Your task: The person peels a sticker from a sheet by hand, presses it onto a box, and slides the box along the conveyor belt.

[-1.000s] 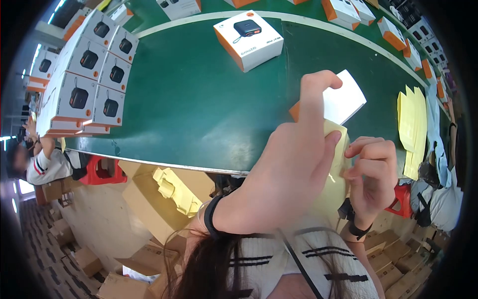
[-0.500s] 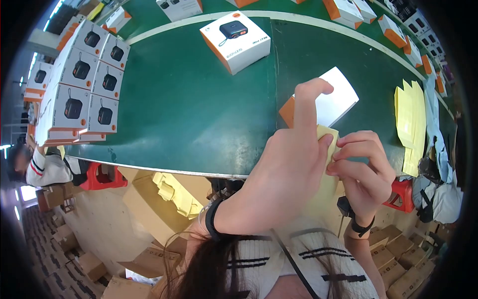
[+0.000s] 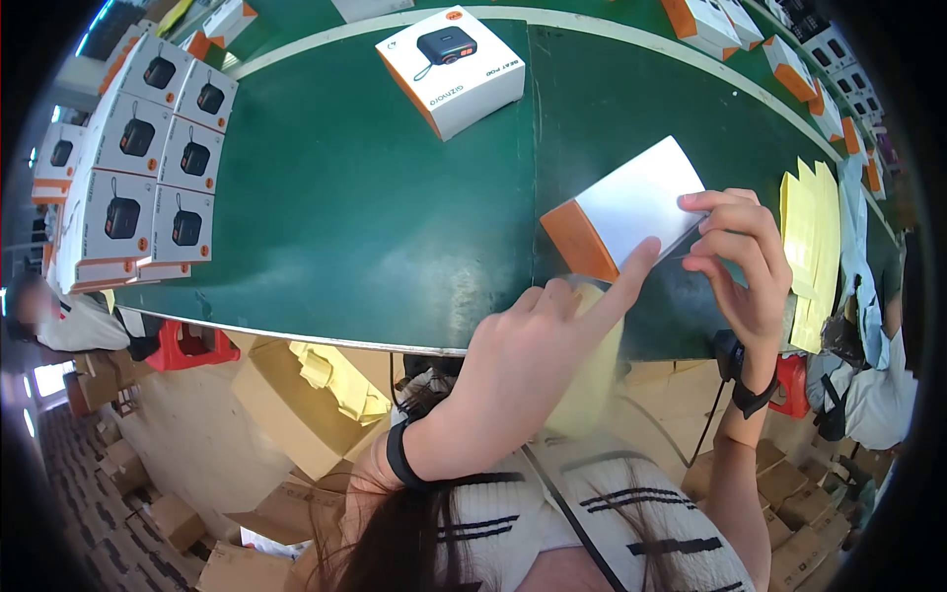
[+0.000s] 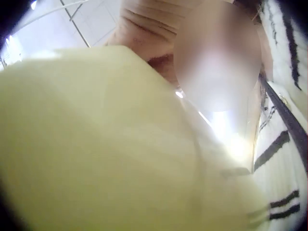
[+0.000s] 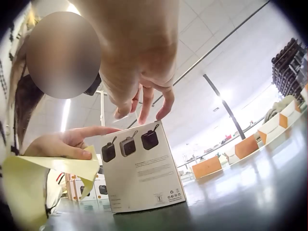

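Observation:
A white box [image 3: 641, 197] with an orange side stands on the green table near its front edge. My left hand [image 3: 533, 355] grips a yellow sheet [image 3: 587, 380] under its curled fingers, and its index finger stretches out to the box's near top edge. In the left wrist view the yellow sheet [image 4: 96, 134] fills much of the picture. At the box's right edge, my right hand [image 3: 745, 257] bends its fingers round a thin clear sticker [image 3: 688, 240]. Its fingertips [image 5: 164, 111] are right at the top corner of the printed box [image 5: 144, 168] in the right wrist view.
Another printed box [image 3: 454, 69] lies farther back. Stacked boxes [image 3: 138, 168] stand at the left, and yellow sheets [image 3: 811, 257] lie at the right edge. More boxes [image 3: 700, 25] line the back strip. Below the table is an open carton [image 3: 286, 405] with yellow paper in it.
My right hand has left the yellow sheet and moved up to the box's right edge. My left hand has shifted left with the sheet, its index finger lowered to the box.

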Tool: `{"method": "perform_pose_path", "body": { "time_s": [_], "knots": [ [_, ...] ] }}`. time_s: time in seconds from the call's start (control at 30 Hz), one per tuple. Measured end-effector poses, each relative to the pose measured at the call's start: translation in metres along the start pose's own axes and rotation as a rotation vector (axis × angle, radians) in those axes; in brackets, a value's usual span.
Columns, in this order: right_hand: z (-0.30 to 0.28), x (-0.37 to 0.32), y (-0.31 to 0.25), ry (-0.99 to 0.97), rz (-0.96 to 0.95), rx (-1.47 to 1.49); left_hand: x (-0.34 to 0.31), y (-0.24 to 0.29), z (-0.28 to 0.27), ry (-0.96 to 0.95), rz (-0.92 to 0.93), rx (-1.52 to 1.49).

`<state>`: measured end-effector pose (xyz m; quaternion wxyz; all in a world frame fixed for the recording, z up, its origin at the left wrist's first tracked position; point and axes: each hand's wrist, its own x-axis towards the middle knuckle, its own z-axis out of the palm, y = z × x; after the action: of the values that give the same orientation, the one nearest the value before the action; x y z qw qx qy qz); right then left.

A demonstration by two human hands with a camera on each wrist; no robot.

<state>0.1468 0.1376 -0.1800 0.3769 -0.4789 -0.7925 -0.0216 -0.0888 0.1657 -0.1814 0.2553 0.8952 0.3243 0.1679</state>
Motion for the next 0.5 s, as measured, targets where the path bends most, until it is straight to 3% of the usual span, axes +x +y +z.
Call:
{"method": "perform_pose_path", "body": {
  "time_s": [0.13,0.5],
  "knots": [
    [-0.0012,0.0000,0.0038,-0.033,-0.048,0.005,0.0002,0.0000,0.0021,0.061,0.023,0.361],
    [-0.0069,0.0029,0.0006,-0.054,-0.021,0.064,-0.0014,-0.0053,0.0071,0.057,0.038,0.424]
  ]
}}
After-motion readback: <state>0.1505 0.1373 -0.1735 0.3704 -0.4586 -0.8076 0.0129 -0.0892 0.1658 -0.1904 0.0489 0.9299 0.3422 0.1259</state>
